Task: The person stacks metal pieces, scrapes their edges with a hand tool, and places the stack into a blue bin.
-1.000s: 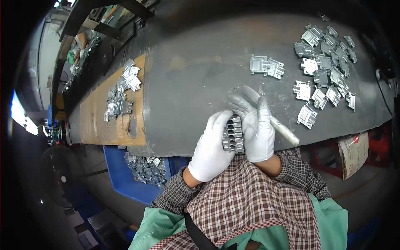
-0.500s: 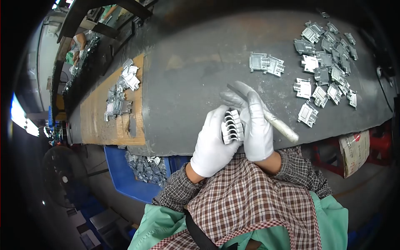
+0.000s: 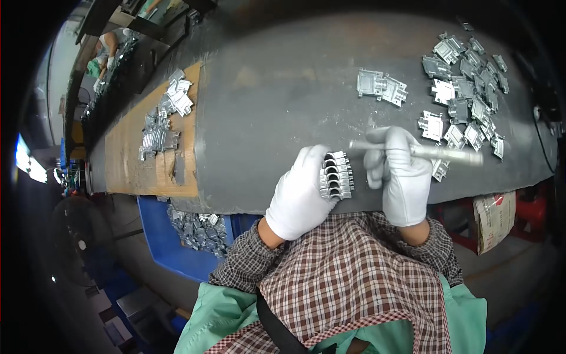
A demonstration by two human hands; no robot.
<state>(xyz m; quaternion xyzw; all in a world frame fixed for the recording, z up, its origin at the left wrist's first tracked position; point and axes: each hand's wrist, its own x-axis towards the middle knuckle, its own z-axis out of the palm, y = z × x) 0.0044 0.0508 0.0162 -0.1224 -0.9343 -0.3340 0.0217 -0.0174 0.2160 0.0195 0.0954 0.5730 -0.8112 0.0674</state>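
Observation:
My left hand, in a white glove, is closed round a stacked row of grey metal castings. Their half-round notches line up one above another. My gloved right hand stands to the right of the stack, apart from it. In its fingers is a slim, file-like hand tool with a pale handle, held nearly level and slightly blurred. The tool's narrow end points left, just beyond the castings. Its exact kind cannot be made out.
Many loose castings lie at the right of the dark table, with a pair nearer the middle. More castings lie on cardboard at left. Below stands a blue bin of parts. A co-worker's arm shows upper left.
My right hand has moved right, away from the stack, and the tool has swung from a slant to nearly level. The left hand still holds the castings, now more exposed.

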